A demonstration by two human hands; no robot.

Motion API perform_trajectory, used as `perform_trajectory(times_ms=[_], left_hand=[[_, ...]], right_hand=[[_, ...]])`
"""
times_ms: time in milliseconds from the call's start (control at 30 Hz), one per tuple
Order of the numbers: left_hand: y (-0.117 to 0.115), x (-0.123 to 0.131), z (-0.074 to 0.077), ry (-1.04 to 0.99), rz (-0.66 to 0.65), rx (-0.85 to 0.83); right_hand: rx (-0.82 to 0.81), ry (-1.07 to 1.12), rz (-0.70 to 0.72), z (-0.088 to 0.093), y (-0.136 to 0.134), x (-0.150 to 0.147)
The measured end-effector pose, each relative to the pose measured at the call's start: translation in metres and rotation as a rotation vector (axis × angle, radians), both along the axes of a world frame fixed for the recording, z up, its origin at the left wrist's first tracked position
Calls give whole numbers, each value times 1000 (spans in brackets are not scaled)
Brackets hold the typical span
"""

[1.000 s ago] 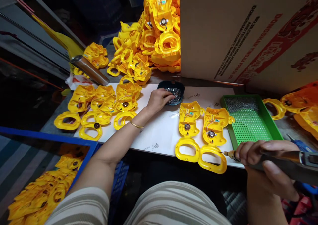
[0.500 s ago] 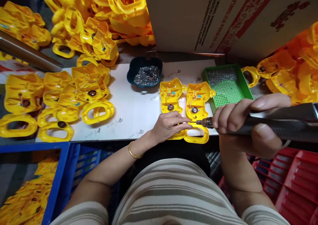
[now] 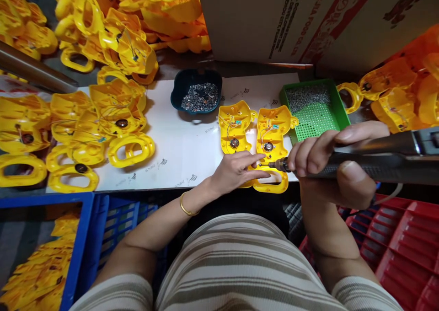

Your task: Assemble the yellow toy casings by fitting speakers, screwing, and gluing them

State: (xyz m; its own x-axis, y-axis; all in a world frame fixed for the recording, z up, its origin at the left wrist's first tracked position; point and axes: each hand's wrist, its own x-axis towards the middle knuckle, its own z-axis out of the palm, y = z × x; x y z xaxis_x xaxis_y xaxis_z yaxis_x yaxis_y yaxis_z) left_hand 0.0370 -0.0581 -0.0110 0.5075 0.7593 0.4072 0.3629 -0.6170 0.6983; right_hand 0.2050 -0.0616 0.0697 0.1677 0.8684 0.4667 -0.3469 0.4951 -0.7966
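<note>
My right hand is wrapped round a dark electric screwdriver, held level and pointing left. Its thin bit reaches the lower part of a yellow plastic shell with a round speaker and a small green circuit board inside. My left hand lies just left of the bit, thumb and forefinger stretched apart on either side of the tip. Nothing shows between those fingers; the palm side is hidden. Beside that shell sits a second yellow shell, its handle end partly covered by my left hand.
A dark bowl of small metal parts and a green basket of screws stand behind the shells. More yellow shells lie at left. A cardboard box rises at the back. Blue and red crates flank my body.
My left thumb and forefinger have spread away from the screwdriver bit, which they were close around before. The view has shifted slightly; the screwdriver bit stays at the right-hand shell.
</note>
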Motion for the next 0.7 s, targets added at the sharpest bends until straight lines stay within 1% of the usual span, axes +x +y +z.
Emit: perform_trajectory(times_ms=[200,267,367,500,600,700], left_hand=[[-3,1,6,43,-35,-48],[-4,1,8,59,-45,-37],[-6,2,9,72,-65,0],[-9,4,8,77,-78,14],[-10,6,6,66,-86,-12],[-9,7,6,50,-75,-44]], right_hand=[[-7,-11,1,-4,1,0],[-2,-12,29,-5,1,1],[-1,-11,107,-5,1,3],[-8,-22,158,-1,0,4],[-23,-46,193,0,0,4],[3,-61,208,-1,1,8]])
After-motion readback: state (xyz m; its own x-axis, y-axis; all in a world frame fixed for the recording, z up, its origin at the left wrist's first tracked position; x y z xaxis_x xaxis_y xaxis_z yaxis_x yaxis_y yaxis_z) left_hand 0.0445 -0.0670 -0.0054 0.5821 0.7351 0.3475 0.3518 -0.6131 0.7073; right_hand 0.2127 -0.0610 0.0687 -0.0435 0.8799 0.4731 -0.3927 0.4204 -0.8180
